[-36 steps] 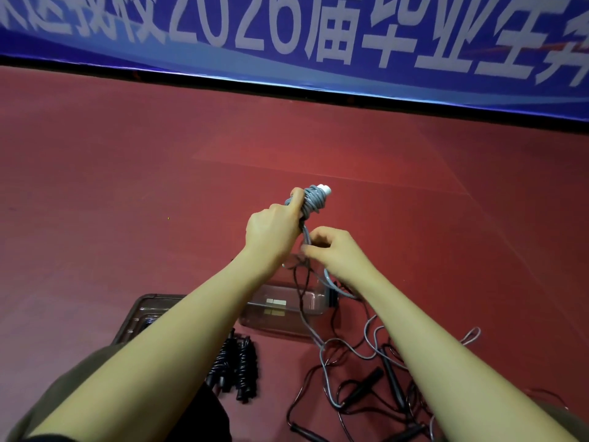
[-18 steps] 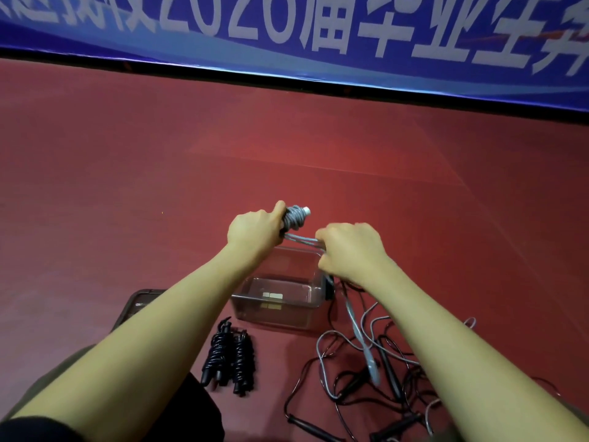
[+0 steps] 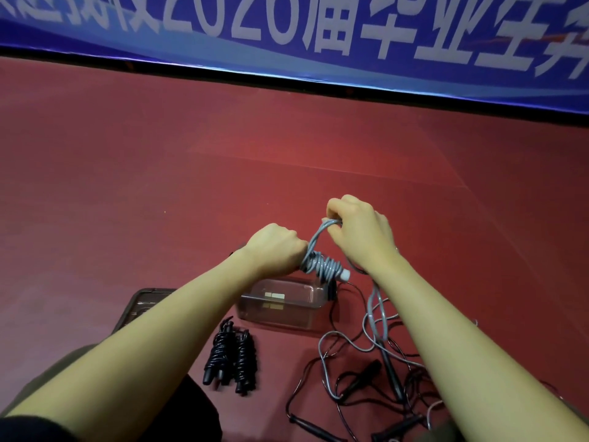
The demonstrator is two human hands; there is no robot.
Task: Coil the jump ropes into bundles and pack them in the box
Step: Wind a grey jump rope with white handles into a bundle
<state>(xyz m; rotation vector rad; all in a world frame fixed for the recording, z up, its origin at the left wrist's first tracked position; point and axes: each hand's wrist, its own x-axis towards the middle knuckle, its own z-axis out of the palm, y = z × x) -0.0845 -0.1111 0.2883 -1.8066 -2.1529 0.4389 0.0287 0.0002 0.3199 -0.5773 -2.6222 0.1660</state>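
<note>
Tightly, both fists around grey rope [image 3: 322, 266]

red floor [image 3: 127, 186] | clear box [image 3: 280, 311] | black bundles [image 3: 231, 355] | loose ropes [image 3: 360, 371] | lid [image 3: 140, 304]

At twelve o'clock we read "2026" and Chinese characters "届毕业生" in white on the blue banner [image 3: 318, 43], its top cropped.
</note>
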